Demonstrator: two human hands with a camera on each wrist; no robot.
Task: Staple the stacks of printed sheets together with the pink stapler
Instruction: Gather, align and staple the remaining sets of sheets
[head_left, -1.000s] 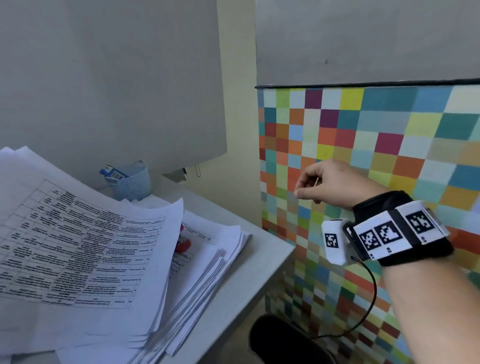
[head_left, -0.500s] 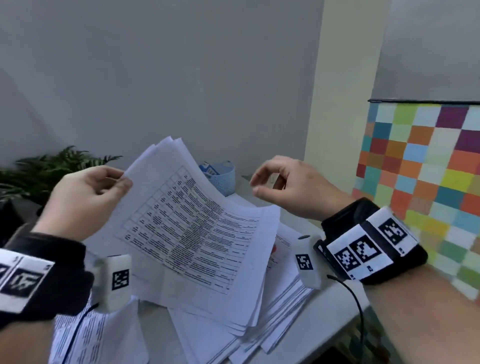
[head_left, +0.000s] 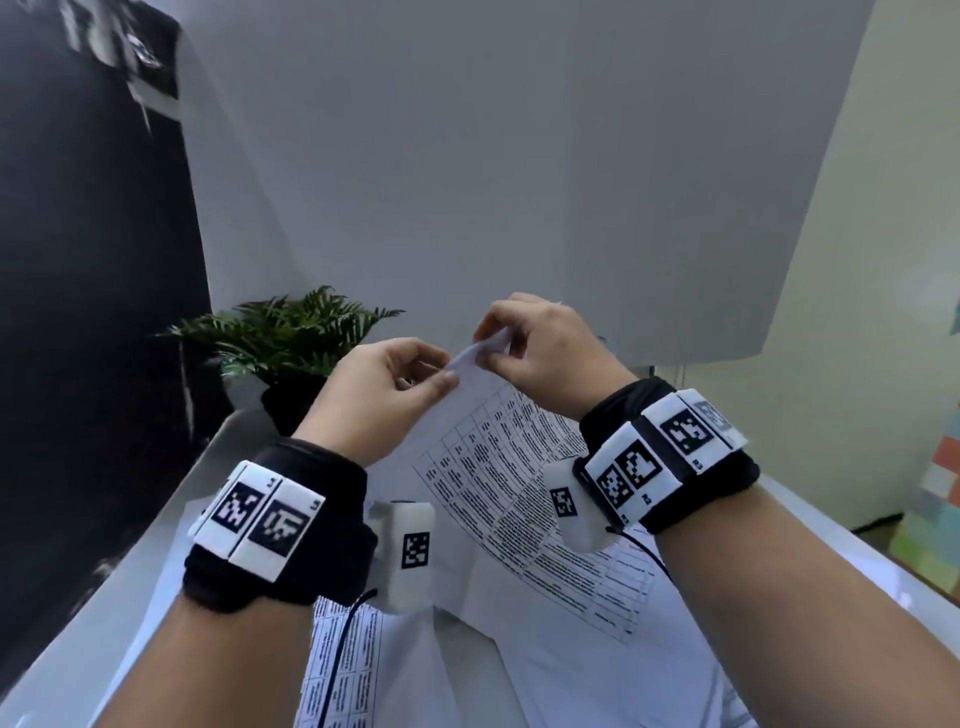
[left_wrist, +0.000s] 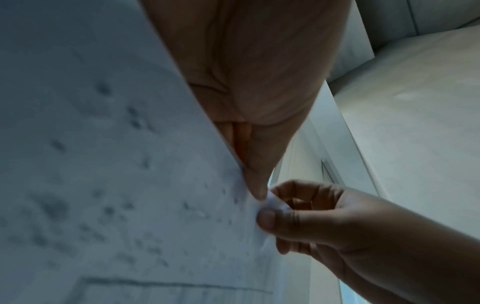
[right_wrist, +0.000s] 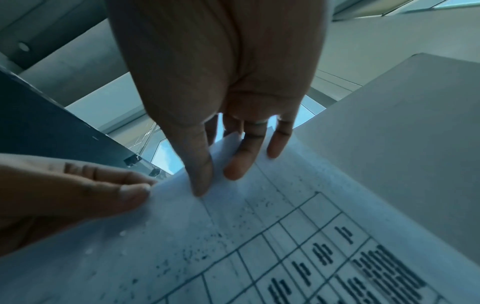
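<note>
A stack of printed sheets (head_left: 498, 467) with a table on it is held up above the desk by one top corner. My left hand (head_left: 395, 384) pinches that corner from the left, thumb on the front (right_wrist: 130, 193). My right hand (head_left: 540, 343) pinches the same corner just beside it, thumb (right_wrist: 200, 170) on the printed face and fingers behind the paper. In the left wrist view the right hand's thumb (left_wrist: 270, 218) presses the sheet edge (left_wrist: 155, 185). More printed sheets (head_left: 571, 675) lie on the desk below. The pink stapler is not in view.
A potted fern (head_left: 291, 338) stands at the back left of the white desk (head_left: 156, 571). A dark panel (head_left: 93, 260) rises on the left and a grey wall (head_left: 519, 182) behind. Coloured tiles (head_left: 940, 493) show at the far right.
My right hand swung in from the tiled wall on the right to the lifted stack and now pinches its top corner beside the left hand. The view turned left.
</note>
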